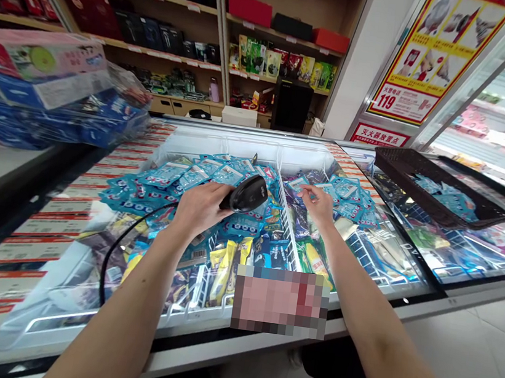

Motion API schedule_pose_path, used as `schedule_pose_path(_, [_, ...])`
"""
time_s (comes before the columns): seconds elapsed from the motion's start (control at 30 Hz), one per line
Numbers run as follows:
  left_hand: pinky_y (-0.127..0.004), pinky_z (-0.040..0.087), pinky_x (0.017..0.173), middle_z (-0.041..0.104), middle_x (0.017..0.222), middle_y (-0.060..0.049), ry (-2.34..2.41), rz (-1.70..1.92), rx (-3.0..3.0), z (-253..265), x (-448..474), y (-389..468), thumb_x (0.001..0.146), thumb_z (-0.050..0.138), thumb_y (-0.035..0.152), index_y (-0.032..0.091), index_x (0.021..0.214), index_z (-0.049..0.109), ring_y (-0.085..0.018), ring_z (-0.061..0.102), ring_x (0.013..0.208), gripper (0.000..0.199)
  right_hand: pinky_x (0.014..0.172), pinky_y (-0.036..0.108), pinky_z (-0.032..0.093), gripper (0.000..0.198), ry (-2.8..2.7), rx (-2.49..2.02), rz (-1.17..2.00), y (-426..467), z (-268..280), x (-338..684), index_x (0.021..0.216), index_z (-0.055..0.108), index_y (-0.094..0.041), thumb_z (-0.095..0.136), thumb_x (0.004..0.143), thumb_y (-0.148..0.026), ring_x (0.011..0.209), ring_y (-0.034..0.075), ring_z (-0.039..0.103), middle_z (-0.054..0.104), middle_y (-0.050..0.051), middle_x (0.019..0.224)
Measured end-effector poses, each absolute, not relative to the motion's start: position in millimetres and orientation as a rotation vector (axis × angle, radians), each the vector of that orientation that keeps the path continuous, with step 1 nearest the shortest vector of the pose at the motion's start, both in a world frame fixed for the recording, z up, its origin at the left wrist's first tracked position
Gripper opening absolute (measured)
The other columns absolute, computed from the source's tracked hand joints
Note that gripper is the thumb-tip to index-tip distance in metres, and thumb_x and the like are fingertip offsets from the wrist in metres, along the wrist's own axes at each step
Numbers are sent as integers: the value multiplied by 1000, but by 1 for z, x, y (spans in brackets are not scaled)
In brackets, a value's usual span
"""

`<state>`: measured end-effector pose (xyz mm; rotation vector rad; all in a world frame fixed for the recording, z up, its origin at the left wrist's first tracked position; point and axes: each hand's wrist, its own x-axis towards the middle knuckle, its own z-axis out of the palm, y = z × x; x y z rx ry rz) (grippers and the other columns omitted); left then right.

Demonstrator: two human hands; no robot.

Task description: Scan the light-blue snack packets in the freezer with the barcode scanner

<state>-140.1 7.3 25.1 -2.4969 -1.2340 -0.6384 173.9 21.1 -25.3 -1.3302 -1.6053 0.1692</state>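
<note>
Scanner (248,194) sits gripped in my left hand (200,207), fingers closed round its black handle, its head aimed across the blue packets (175,174) heaped in the open freezer (198,317); its black cable (121,240) loops down past my wrist. My right hand (319,203) reaches over the wire divider (286,223), fingertips pinching the edge of one blue packet (298,184) on the right-hand heap. I cannot read the print on the packets. Yellow wrappers (225,266) lie nearer to me. A black tray (439,185) holding more blue packets rests on the freezer lid. Behind it, a yellow poster (431,48) shows "119", and a red sign (379,135) below carries Chinese characters.
</note>
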Motion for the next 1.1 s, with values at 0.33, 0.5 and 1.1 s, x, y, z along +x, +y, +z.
schedule_pose_path(0.33, [-31,42,66,67,97,-6,-1230,-632,-2476,24,-141,7,80,53,39,20,106,59,-24,62,90,32,96,43,35,39,-1718,-1711,-326,27,-29,171,115,61,-16,41,91,-39,112,27,46,61,12,118])
schedule_pose_path(0.5, [-31,42,66,67,98,-6,-1241,-630,-2479,24,-141,7,80,53,38,20,106,59,-25,62,90,32,91,48,33,39,-1730,-1903,-331,27,-33,168,114,61,-20,48,88,-46,109,31,44,61,12,115])
schedule_pose_path(1.1, [-33,45,70,67,99,-7,-1232,-590,-2511,24,-139,6,81,51,39,21,110,59,-25,62,93,35,95,40,41,49,-1763,-1396,-81,27,-28,173,131,35,-21,52,86,-32,114,25,46,46,11,121])
